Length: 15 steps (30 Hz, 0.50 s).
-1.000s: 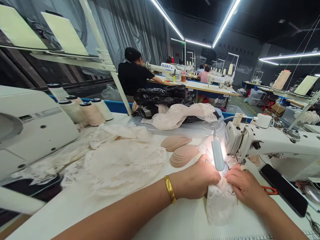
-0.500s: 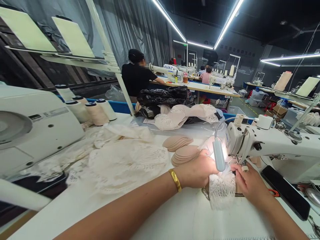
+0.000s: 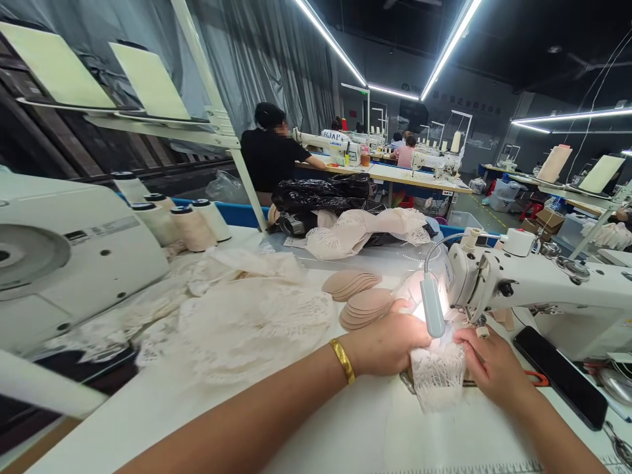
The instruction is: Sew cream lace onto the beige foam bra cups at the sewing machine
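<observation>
In the right half of the frame, the left hand (image 3: 395,339) grips the near edge of a piece of white lace fabric (image 3: 438,372), fingers closed on it, while the right hand (image 3: 486,355) pinches the fabric's other side between thumb and fingers. The lace lies between the two hands, below the needle area of a white sewing machine (image 3: 538,280) at the right, and hangs toward the lower edge of the frame. A grey clip-like lamp (image 3: 432,306) (on a bendy metal neck) lights it from just above. Left of the lamp, at the centre, sit two stacks of beige pads (image 3: 365,308). A black phone (image 3: 560,375) lies at the lower right, near orange-handled scissors (image 3: 537,378) (mostly hidden by the right hand). More cream lace (image 3: 257,322) spreads across the left-centre.
</observation>
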Each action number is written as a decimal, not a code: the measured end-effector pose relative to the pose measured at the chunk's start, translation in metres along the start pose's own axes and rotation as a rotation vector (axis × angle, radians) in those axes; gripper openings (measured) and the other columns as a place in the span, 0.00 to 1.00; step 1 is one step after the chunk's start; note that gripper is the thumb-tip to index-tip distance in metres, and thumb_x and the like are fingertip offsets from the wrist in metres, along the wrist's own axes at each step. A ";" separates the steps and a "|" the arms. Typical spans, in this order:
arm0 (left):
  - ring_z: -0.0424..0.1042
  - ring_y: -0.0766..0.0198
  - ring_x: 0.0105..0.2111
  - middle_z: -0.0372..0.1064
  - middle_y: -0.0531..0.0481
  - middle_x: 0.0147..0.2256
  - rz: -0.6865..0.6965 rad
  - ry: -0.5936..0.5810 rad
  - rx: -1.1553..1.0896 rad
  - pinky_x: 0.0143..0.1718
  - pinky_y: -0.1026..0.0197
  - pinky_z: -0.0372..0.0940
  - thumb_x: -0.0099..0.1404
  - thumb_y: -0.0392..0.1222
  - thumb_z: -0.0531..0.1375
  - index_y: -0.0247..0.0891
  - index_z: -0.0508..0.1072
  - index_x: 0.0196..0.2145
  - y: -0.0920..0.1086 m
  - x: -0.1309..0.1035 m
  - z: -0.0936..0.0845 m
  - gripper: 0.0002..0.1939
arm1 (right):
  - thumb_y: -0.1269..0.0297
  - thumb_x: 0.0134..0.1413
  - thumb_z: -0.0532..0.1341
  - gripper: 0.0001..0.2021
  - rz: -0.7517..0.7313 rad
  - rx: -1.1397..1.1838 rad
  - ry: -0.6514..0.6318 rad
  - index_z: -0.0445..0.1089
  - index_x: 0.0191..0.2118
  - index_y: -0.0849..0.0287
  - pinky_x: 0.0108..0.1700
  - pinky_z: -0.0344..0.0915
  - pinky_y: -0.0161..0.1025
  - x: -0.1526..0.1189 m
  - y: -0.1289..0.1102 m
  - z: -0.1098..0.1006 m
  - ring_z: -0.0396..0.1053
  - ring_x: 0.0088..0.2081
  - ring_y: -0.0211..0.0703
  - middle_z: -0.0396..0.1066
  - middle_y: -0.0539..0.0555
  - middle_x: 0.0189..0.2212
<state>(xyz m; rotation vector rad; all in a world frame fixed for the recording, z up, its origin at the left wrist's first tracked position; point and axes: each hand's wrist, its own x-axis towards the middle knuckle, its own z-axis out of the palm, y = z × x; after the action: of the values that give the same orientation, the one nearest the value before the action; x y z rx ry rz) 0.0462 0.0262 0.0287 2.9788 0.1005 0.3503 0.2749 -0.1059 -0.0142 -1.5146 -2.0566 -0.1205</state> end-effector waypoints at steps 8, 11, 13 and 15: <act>0.69 0.48 0.40 0.71 0.41 0.41 -0.296 -0.102 0.100 0.43 0.49 0.61 0.60 0.45 0.65 0.37 0.73 0.39 0.024 -0.001 0.001 0.12 | 0.66 0.69 0.56 0.07 -0.152 -0.044 -0.139 0.67 0.50 0.54 0.44 0.65 0.45 0.004 -0.014 0.010 0.70 0.45 0.51 0.74 0.55 0.41; 0.69 0.50 0.40 0.70 0.42 0.42 -0.285 -0.147 0.040 0.43 0.51 0.61 0.60 0.47 0.66 0.38 0.73 0.43 0.028 -0.005 -0.004 0.16 | 0.74 0.68 0.50 0.13 -0.110 -0.148 -0.087 0.70 0.41 0.55 0.38 0.64 0.43 0.003 -0.003 0.016 0.67 0.35 0.47 0.72 0.53 0.31; 0.69 0.50 0.41 0.70 0.44 0.42 -0.260 -0.173 -0.012 0.43 0.52 0.60 0.61 0.46 0.67 0.40 0.73 0.45 0.027 -0.008 -0.009 0.16 | 0.76 0.67 0.49 0.15 -0.064 -0.192 -0.035 0.72 0.42 0.56 0.39 0.64 0.44 0.001 0.006 0.017 0.67 0.34 0.48 0.73 0.54 0.31; 0.69 0.49 0.43 0.70 0.45 0.42 -0.228 -0.169 -0.022 0.43 0.52 0.58 0.61 0.44 0.67 0.41 0.73 0.41 0.025 -0.011 -0.012 0.11 | 0.76 0.66 0.49 0.16 -0.034 -0.183 0.005 0.73 0.44 0.56 0.41 0.66 0.47 0.000 0.013 0.014 0.68 0.36 0.50 0.75 0.55 0.33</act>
<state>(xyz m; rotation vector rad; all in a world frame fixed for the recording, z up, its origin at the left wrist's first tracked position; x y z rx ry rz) 0.0341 0.0022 0.0419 2.9191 0.4094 0.0721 0.2812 -0.0959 -0.0288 -1.5852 -2.1162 -0.3333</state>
